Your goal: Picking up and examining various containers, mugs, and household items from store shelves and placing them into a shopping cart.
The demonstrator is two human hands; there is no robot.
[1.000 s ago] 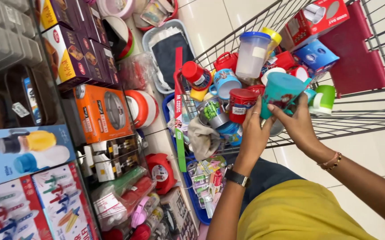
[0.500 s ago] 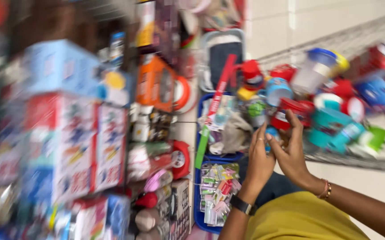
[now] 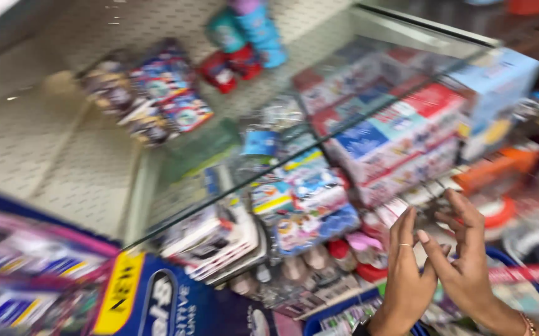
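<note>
Boxes (image 3: 400,140), red, white and blue, are stacked on a glass shelf (image 3: 369,118) just above and beyond the hands, nearest of all the goods to the fingertips but not touched by them. The left hand (image 3: 406,274) rises with its fingers straight and close together, a thin ring on one; it holds nothing. The right hand (image 3: 462,261) stands just beside it, fingers loosely spread and bent, also empty. The two palms face each other and the heels of the hands meet or nearly meet low down; blur hides whether they press together. A bracelet (image 3: 526,323) sits on the right wrist.

Left of the boxes lie bright packets (image 3: 307,199), and under them small pink and red items (image 3: 350,249), all smeared by motion. A blue basket rim (image 3: 325,320) shows below the hands. A dark blue box with a yellow label (image 3: 157,298) fills the lower left corner. Higher up, on pale pegboard (image 3: 45,149), hang carded toys (image 3: 151,93) and blue and red bottles (image 3: 244,37). The shelf's glass edge runs between the hands and the upper goods.
</note>
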